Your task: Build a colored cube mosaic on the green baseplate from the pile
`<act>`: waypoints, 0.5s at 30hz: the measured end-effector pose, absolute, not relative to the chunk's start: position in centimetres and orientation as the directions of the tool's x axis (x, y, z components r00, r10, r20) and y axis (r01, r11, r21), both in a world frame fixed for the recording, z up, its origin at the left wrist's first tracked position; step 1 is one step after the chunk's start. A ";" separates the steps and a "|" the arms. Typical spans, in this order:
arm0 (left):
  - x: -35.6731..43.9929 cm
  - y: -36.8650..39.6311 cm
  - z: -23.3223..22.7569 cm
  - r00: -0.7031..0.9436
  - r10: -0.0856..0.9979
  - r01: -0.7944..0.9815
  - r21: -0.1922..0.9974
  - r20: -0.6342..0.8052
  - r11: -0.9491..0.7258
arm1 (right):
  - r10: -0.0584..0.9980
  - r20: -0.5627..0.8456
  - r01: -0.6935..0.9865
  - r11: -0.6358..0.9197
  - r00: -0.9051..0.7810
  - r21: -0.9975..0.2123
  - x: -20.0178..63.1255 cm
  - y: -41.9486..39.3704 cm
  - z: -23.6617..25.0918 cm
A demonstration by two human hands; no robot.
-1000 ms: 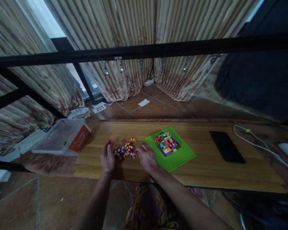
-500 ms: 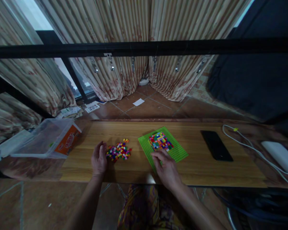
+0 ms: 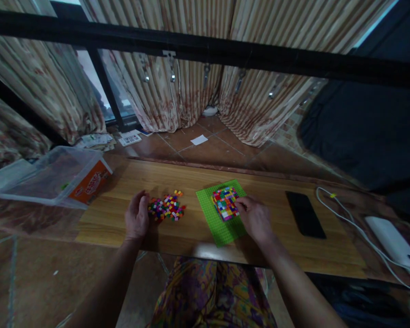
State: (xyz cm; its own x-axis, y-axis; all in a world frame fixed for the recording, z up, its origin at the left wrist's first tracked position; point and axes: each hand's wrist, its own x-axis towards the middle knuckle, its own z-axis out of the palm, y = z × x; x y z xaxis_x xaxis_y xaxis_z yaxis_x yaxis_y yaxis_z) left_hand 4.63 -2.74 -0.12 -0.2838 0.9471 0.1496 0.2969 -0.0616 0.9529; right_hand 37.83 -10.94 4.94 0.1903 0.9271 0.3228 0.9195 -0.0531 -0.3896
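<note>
Small, light, hard, loose bricks (image 3: 166, 211) heaped on the desk (image 3: 283, 248); easily scattered, best pinched singly at the sides. Left hand (image 3: 136, 218) curled half-open against the heap's left edge, holding nothing visible. Right hand (image 3: 254, 218) resting on the green baseplate (image 3: 222, 228), fingertips at the brick block (image 3: 224, 203); grip not discernible. Near by: clear bin (image 3: 51, 177) left, phone (image 3: 304, 214) and cable (image 3: 355, 223) right. Nothing between hands and bricks.

Right hand (image 3: 256, 220) touches brick block (image 3: 224, 203); left hand (image 3: 136, 218) beside loose bricks (image 3: 166, 207)
</note>
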 end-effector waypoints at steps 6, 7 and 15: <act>4.3 -2.6 -1.0 -0.284 0.942 0.317 0.945 0.179 -0.084 | 0.949 0.293 0.935 -0.008 0.119 -0.354 38.3 -10.4 5.1; 4.2 -2.6 -1.1 -0.281 0.941 0.325 0.941 0.186 -0.089 | 0.950 0.292 0.933 0.002 0.110 -0.359 38.4 -10.4 5.1; 4.2 -2.8 -0.9 -0.269 0.941 0.364 0.926 0.205 -0.097 | 0.948 0.274 0.874 -0.008 0.161 -0.485 39.1 -11.2 5.2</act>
State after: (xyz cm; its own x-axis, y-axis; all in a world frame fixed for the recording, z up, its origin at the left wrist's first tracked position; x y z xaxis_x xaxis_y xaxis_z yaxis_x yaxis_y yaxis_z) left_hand 4.16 -2.78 -0.92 -0.2693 0.9410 0.2048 0.3638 -0.0975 0.9264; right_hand 39.06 -11.21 5.23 0.1607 0.9481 0.2744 0.8744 -0.0078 -0.4851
